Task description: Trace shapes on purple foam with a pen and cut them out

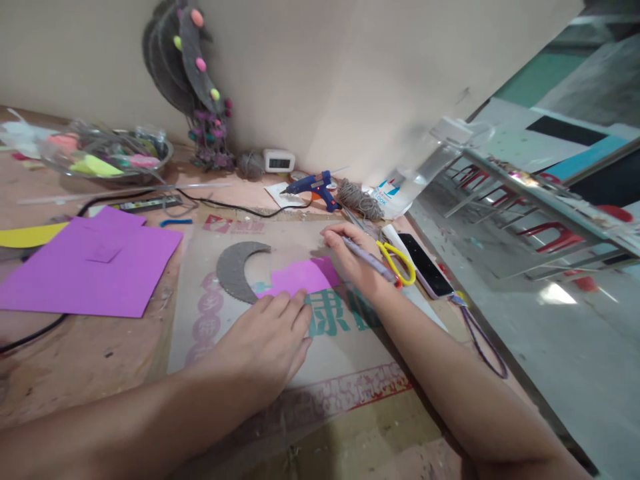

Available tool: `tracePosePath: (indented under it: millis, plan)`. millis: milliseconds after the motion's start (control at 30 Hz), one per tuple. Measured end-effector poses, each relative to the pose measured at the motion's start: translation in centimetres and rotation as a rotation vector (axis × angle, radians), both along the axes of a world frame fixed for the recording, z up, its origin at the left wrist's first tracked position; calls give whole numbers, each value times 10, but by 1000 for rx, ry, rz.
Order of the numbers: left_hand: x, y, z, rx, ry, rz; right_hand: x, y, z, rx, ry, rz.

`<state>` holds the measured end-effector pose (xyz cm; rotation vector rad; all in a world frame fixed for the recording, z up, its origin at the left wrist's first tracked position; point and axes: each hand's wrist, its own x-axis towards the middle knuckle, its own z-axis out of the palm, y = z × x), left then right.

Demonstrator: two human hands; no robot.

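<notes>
Left hand [273, 337] touches small purple paper [307, 275] (printed sheet [295, 235] surrounds its edges).

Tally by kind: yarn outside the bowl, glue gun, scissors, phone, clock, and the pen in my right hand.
Grey yarn, ball and skein: 2
Blue glue gun: 1
Yellow-handled scissors: 1
Phone: 1
Digital clock: 1
Pen: 1
Total: 7
</notes>
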<state>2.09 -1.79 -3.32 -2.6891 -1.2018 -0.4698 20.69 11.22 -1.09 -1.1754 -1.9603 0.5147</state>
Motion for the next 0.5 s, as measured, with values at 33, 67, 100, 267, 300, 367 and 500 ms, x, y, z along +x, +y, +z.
tracePosePath:
  millis: [33, 67, 100, 267, 300, 367, 500]
  plan:
    - [1, 0, 1, -16, -9, 1, 4, 5, -2, 75, -107, -15]
    - [1, 0, 3, -35, -14, 0, 8, 11, -6, 140, -229, -38]
    - [2, 1, 4, -55, -16, 3, 12, 15, -9, 185, -336, -67]
    - [2, -1, 8, -69, -18, 17, 19, 24, -19, 133, -447, -60]
    - [3, -2, 10, -67, -10, 14, 19, 23, -18, 110, -434, -52]
    - [5, -2, 12, -63, 6, 22, 16, 19, -11, 42, -359, -33]
    - [18, -1, 19, -63, 51, 68, 9, 2, 11, -166, -180, 147]
